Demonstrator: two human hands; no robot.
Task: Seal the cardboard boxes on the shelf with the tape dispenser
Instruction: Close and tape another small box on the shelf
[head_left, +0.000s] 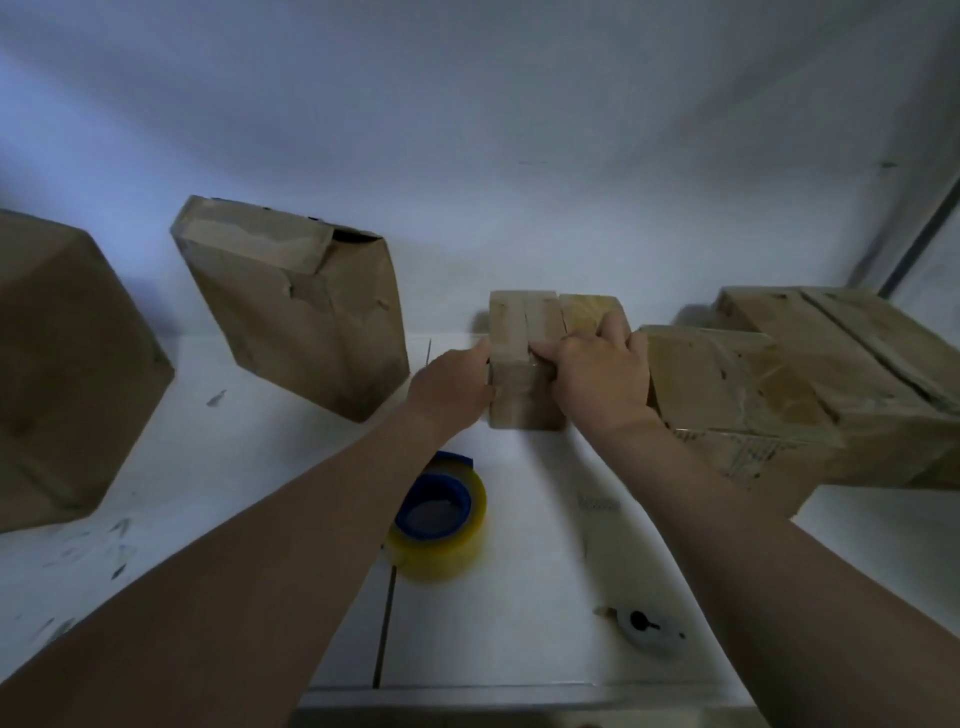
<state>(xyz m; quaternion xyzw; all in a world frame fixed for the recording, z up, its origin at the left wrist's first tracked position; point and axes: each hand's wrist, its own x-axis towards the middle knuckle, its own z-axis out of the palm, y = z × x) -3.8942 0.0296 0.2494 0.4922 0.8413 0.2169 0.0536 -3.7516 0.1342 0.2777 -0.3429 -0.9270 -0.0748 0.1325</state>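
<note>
A small cardboard box (524, 332) stands in the middle of the white shelf (519, 597), its top flaps meeting along a seam. My left hand (452, 387) rests against its left side, with the fingertips hidden behind the box edge. My right hand (597, 371) lies over the top and front right of the box, its fingers curled onto the flap edge at the seam. A roll of clear yellowish tape on a blue dispenser core (441, 519) lies on the shelf in front of the box, just right of my left forearm; neither hand touches it.
A worn cardboard box (296, 312) with a loose top flap stands to the left, and a larger box (62, 364) at the far left. Two taped boxes (737, 405) (852, 343) crowd the right side. A small grey fitting (644, 626) lies near the front edge.
</note>
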